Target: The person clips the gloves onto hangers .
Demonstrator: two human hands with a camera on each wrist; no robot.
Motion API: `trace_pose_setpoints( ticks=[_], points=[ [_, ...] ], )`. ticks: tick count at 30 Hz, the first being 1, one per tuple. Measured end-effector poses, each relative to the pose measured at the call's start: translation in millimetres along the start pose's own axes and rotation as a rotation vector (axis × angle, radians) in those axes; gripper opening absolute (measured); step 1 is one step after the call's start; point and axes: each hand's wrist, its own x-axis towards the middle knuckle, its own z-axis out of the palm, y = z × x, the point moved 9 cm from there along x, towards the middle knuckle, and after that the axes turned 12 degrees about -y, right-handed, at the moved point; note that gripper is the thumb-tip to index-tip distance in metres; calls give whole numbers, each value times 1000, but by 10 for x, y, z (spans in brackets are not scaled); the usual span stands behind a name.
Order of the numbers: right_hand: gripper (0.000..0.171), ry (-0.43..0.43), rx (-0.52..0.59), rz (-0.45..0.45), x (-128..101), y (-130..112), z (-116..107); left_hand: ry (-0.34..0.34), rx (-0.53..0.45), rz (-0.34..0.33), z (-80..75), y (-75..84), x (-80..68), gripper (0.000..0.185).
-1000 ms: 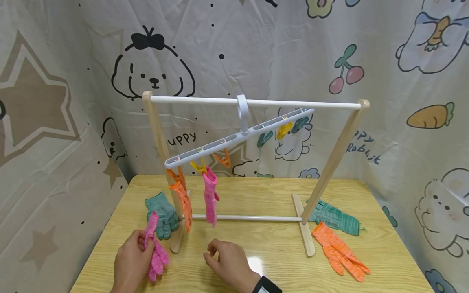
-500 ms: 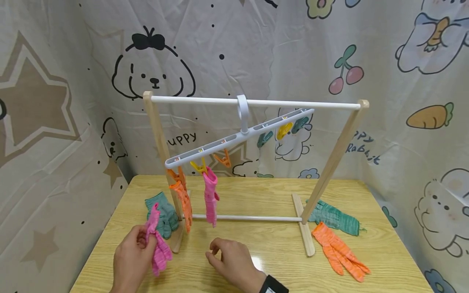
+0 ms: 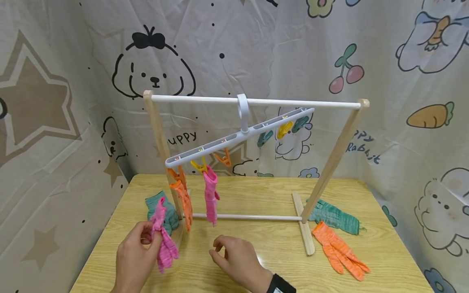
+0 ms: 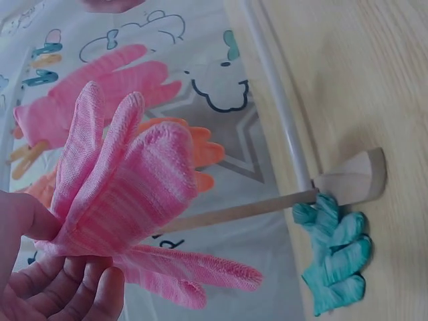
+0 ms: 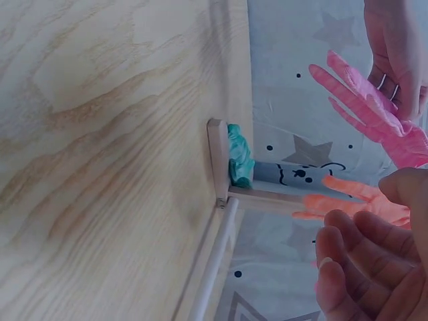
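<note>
- Nearest the camera, at the front of the worktop (image 3: 256, 244), a pink glove (image 3: 163, 240) is pinched in the curled fingers (image 3: 144, 238) of the left hand (image 3: 133, 256) and held just clear of the wood; its fingers hang loose.
- Beside it, the right hand (image 3: 238, 260) is held low with fingers loosely curled and nothing gripped.
- For a neat hang, the cuff should probably be presented upward and the free hand used on a clip; the spare orange clip (image 3: 223, 158) looks closest.
- Just beyond, open room is narrowed by the rack's wooden foot (image 3: 177, 240), with a green glove (image 3: 166, 209) lying behind it.
- Overhead, the tilted clip hanger (image 3: 238, 136) is already loaded with an orange glove (image 3: 184, 203) and a second pink glove (image 3: 210, 195); these could be knocked.
- Farther right, the worktop edge is approached by two more gloves (image 3: 338, 240).
</note>
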Motion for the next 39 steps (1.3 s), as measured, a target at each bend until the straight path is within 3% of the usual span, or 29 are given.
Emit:
trace_pose_setpoints(
  ticks=[5,12,29,39],
  points=[
    [14,-9,22,-4,-7,18,-52,-10,-18,22,-19,90,-14,16],
    [12,42,43,-8,-41,84,-125,-29,-20,15,-42,199,-38,18],
    [5,150,115,-1,-117,208,-338,4,-88,119,-104,585,-143,19],
    [5,115,153,41,-130,270,-397,15,-128,193,-115,773,-182,20]
  ],
)
